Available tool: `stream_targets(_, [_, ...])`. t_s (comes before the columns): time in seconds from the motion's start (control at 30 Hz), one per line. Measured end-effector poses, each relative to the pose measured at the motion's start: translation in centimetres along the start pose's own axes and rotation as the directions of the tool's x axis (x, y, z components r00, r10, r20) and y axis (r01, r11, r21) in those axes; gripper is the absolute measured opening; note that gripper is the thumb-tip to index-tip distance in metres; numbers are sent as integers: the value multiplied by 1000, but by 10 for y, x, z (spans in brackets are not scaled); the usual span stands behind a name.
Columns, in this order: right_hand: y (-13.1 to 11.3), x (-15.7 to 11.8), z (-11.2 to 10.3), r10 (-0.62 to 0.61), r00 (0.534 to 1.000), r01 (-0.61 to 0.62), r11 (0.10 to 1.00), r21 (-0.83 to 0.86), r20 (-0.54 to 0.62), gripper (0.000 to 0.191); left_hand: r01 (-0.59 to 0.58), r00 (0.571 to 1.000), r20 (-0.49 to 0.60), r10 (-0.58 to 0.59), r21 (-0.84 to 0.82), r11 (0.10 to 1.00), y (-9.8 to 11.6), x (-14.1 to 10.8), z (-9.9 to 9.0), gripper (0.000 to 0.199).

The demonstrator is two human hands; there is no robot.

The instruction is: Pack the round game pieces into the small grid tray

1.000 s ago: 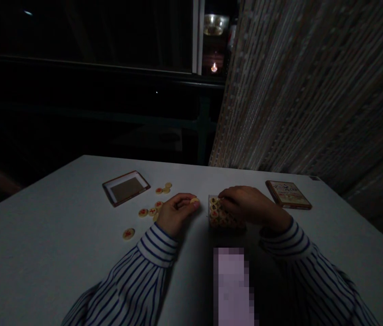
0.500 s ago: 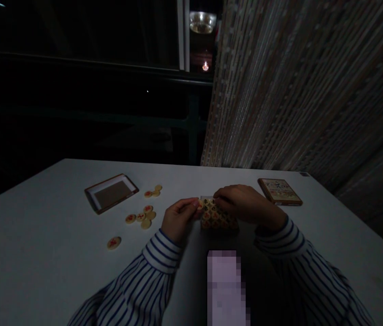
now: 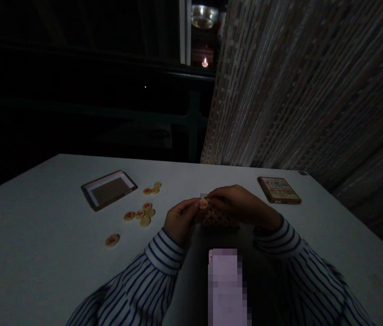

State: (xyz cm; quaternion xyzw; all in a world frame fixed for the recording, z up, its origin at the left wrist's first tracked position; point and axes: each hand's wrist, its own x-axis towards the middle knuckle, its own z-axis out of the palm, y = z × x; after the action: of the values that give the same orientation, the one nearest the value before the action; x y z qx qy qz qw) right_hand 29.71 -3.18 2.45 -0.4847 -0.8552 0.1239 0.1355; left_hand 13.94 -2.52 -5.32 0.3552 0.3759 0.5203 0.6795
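Note:
A round Chinese chess piece [image 3: 204, 203] with a red character is pinched by my left hand [image 3: 181, 218], thumb on its left edge. The fingertips of my right hand [image 3: 242, 204] close in at the same piece's upper right edge and appear to grip it too. Beneath both hands sits a small box of Chinese chess pieces [image 3: 215, 222], set in rows; my right hand covers much of it. To the left of my left hand lie several loose pieces [image 3: 139, 214], some with red characters up and others plain side up. One more piece [image 3: 112, 240] lies apart, nearer me.
An open, shallow box lid [image 3: 109, 190] lies at the left of the white table [image 3: 58, 217]. A closed flat box [image 3: 279, 189] with a printed cover rests at the right. A string curtain [image 3: 245, 90] hangs behind the table's far right. The room is dim.
My left hand has brought the piece slightly right and up. My right hand's fingers have shifted left from over the box to meet it. The view has tilted slightly.

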Motion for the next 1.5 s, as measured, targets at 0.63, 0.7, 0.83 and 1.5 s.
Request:
stream_targets(0.63, [6,0,7,40,999,-31,965,259,-30,23,48,999,11,-48,-25,999,1,-4,3,27])
stream_targets(0.7, [8,0,9,30,999,-23,961,274,-23,23,51,999,2,-51,-15,999,1,-4,3,28])
stream_targets(0.83, [13,1,12,28,998,-9,951,309,-56,21,49,999,-3,-49,-33,998,2,-5,5,26])
stream_targets(1.5, [15,0,10,43,997,-20,937,349,-56,20,77,997,14,-76,-112,991,6,-9,10,28])
